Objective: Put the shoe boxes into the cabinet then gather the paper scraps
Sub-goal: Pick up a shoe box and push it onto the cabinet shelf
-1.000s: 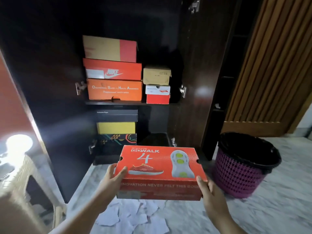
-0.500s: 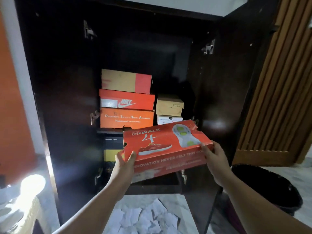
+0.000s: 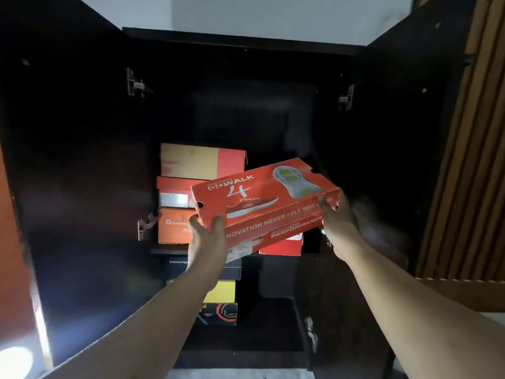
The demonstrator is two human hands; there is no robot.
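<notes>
Hands gripping ends of tilted red shoe box [image 3: 262, 206], left hand [image 3: 206, 233], right hand [image 3: 337, 217], held before open cabinet [image 3: 82, 160], stacked boxes [image 3: 200, 162] behind it, yellow box [image 3: 222, 291] below.

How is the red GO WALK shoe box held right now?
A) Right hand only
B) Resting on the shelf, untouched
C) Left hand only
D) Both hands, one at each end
D: the left hand and right hand grip opposite ends of the tilted GO WALK box.

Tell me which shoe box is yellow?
The plain yellow box on the lower shelf, between a black box above and a patterned box below; the others are mostly orange-red.
</notes>
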